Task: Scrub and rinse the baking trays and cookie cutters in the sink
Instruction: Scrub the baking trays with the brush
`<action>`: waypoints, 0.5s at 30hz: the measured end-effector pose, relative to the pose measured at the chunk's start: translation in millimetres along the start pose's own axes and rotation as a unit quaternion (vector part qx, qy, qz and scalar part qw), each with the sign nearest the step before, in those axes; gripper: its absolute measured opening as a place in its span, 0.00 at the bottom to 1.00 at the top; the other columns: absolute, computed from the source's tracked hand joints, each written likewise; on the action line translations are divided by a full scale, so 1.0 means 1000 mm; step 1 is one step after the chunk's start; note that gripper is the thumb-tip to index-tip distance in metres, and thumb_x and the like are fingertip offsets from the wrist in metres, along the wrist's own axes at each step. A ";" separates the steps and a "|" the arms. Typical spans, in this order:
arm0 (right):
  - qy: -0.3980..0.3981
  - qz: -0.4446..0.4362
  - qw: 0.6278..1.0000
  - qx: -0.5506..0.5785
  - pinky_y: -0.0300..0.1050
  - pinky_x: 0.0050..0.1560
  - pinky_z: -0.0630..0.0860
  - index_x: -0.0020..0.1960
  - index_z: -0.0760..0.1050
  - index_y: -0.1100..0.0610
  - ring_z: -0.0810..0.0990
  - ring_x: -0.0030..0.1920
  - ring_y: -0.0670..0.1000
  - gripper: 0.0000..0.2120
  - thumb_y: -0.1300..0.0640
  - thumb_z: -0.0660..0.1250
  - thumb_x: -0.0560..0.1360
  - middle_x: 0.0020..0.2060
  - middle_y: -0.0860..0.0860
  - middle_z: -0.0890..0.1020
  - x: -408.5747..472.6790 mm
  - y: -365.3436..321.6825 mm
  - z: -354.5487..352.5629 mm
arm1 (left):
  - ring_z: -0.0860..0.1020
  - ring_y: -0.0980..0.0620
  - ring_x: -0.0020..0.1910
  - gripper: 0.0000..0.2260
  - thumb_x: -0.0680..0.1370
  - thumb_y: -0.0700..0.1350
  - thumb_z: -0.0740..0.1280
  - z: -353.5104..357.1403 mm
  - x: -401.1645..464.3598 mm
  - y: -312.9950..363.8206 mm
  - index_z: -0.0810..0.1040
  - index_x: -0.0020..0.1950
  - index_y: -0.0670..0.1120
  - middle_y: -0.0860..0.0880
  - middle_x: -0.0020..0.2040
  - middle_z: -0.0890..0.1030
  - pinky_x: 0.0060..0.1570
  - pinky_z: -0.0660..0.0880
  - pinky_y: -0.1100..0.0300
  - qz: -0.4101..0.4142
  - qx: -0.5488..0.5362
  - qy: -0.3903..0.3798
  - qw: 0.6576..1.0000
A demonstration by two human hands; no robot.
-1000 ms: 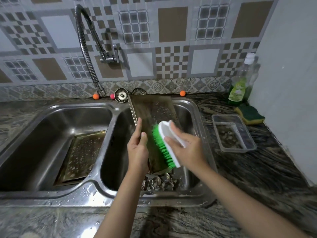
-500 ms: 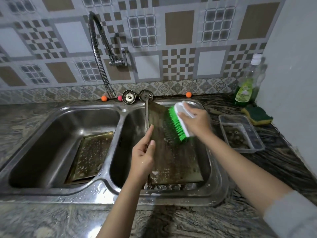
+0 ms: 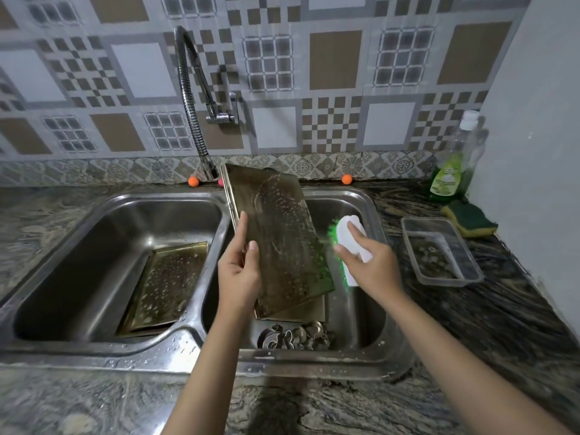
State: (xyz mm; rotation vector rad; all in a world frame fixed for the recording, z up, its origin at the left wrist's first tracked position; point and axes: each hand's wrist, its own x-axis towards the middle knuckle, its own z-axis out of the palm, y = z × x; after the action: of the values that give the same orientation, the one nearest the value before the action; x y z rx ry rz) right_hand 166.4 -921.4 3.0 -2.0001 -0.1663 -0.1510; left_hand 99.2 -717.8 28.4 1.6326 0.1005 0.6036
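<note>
Label check: dish soap bottle (image 3: pixel 452 164) at the back right corner of the counter (image 3: pixel 518 309), clear with green liquid in its lower part and a white cap; the green label carries print too small to read. No other writing visible.

Containers:
- Clear plastic tub (image 3: pixel 441 251) on the counter right of the sink; dark wet residue lies in it, nature not discernible.
- Left basin (image 3: pixel 62 246): one baking tray in left basin (image 3: pixel 166 284) leans against the basin's right side, its face speckled with suds.
- Right basin (image 3: pixel 370 208): held baking tray (image 3: pixel 276 240) stands tilted, top edge near the faucet (image 3: pixel 194 98), lower edge down in the basin. Another tray edge shows just beneath it. Cookie cutters (image 3: pixel 295 335), metal, piled at the near end of this basin.

Hands:
- Left hand (image 3: pixel 240 274) grips the held tray's left edge, thumb across the front face, fingers behind.
- Right hand (image 3: pixel 367 262) closes around the white back of the scrub brush (image 3: pixel 345 246); green bristles face the tray's right edge, touching or just beside it, cannot tell which.

Other: green-and-yellow sponge (image 3: pixel 469 216) lies between bottle and tub. Small orange balls (image 3: pixel 346 179) sit on the ledge behind the sink.
</note>
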 end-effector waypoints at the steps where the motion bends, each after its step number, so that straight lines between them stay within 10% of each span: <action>1: -0.017 -0.018 0.999 0.033 0.19 0.45 0.68 0.68 0.70 0.47 0.76 0.59 0.43 0.26 0.49 0.71 0.72 0.61 0.47 0.78 -0.003 -0.006 0.001 | 0.74 0.74 0.40 0.22 0.81 0.35 0.58 0.004 0.001 0.001 0.63 0.74 0.48 0.59 0.68 0.68 0.45 0.71 0.77 0.001 0.012 -0.016 1.000; 5: -0.092 -0.056 0.993 0.055 0.32 0.57 0.72 0.66 0.63 0.32 0.76 0.55 0.41 0.31 0.39 0.71 0.66 0.58 0.47 0.76 -0.017 -0.028 0.014 | 0.73 0.69 0.36 0.24 0.80 0.35 0.59 0.021 0.003 0.002 0.63 0.74 0.52 0.70 0.57 0.77 0.43 0.72 0.74 -0.036 0.021 -0.085 0.995; 10: -0.139 -0.063 0.986 0.062 0.37 0.62 0.70 0.67 0.61 0.28 0.74 0.58 0.42 0.40 0.32 0.73 0.58 0.58 0.50 0.71 -0.018 -0.028 0.026 | 0.78 0.59 0.30 0.20 0.82 0.39 0.56 0.036 0.005 0.013 0.64 0.72 0.56 0.58 0.39 0.84 0.28 0.74 0.65 -0.172 -0.086 -0.163 0.968; 15: -0.148 -0.034 0.985 0.078 0.40 0.67 0.65 0.66 0.65 0.30 0.71 0.65 0.44 0.36 0.50 0.75 0.64 0.63 0.49 0.74 -0.013 -0.027 0.026 | 0.77 0.44 0.59 0.23 0.79 0.57 0.54 0.040 0.009 0.010 0.62 0.74 0.55 0.49 0.62 0.77 0.37 0.80 0.55 -0.268 -0.193 -0.240 0.913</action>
State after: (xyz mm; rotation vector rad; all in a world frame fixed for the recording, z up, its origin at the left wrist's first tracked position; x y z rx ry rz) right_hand 149.1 -887.3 14.0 -1.8533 -0.4249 0.1138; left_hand 121.4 -752.1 39.8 1.2456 0.0578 -0.2001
